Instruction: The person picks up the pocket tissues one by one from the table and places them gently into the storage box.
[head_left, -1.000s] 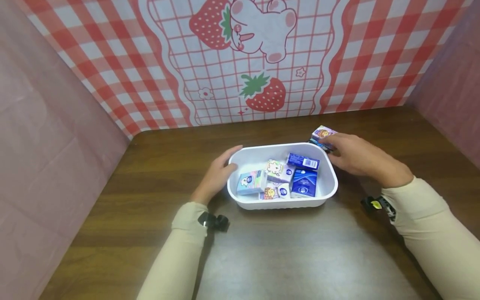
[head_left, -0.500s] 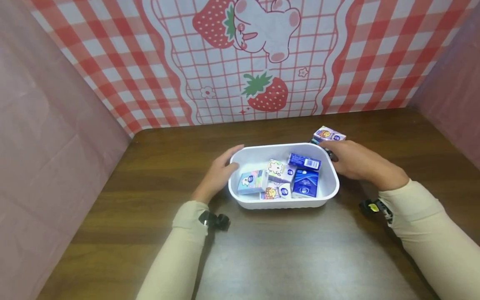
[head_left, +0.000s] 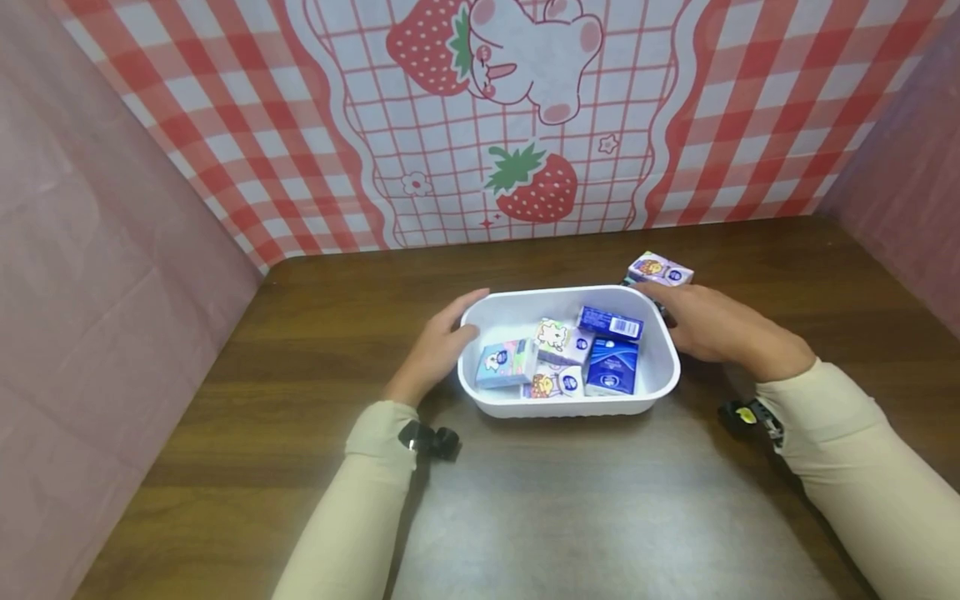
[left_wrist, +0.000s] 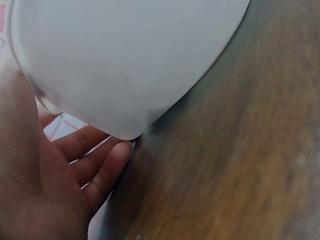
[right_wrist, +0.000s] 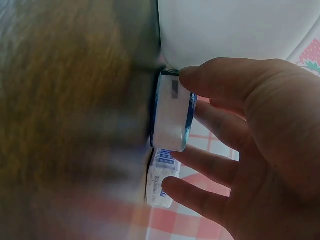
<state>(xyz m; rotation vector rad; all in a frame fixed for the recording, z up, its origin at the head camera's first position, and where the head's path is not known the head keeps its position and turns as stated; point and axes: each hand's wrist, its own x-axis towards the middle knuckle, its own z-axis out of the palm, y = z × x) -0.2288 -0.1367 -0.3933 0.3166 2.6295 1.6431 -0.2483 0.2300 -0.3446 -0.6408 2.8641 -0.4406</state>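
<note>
On grained wood [head_left: 525, 500], left grip [head_left: 431, 346] clasps smooth rounded tub [head_left: 570, 407]; right grip [head_left: 708, 325], glossy packet [right_wrist: 170, 112].

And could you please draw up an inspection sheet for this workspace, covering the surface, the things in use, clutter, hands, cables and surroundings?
Surface: brown wood-grain table, shiny near the front.
Things in use: white plastic basin holding five pocket tissue packs; a lilac-and-white pack and a blue-edged pack outside, by its far right corner.
Clutter: nothing seen.
Hands: left hand holds the basin's left end; right hand touches the blue-edged pack, whether gripping is unclear.
Cables: nothing seen.
Surroundings: strawberry-print backdrop behind, pinkish fabric on both sides.
</note>
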